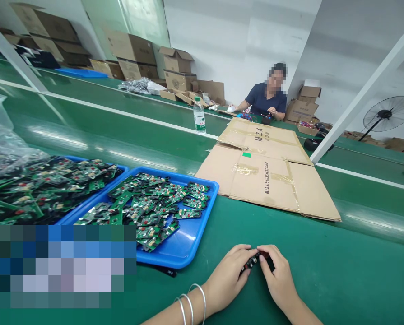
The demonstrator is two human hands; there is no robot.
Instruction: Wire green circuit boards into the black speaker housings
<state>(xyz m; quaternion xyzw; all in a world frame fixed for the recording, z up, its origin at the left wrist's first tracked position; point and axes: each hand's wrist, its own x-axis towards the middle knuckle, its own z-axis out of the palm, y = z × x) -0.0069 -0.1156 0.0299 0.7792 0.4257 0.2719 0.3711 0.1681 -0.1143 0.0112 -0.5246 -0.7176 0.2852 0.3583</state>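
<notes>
A small circuit board (251, 262) with dark parts and some red on it is held between my two hands, a little above the green table. My left hand (229, 275), with silver bangles at the wrist, closes thumb and fingers around its left end. The fingertips of my right hand (278, 273) pinch its right end. My fingers cover much of the board. To the left stands a blue tray (197, 243) holding many green circuit boards (154, 205), with bare tray floor showing at its right side.
Another blue tray (122, 170) heaped with boards is at far left, beside clear plastic bags (8, 131). A flattened cardboard box (272, 176) lies ahead. Beyond are a water bottle (199, 116), a seated co-worker (261, 99), stacked cartons (134, 54) and a fan (384, 113).
</notes>
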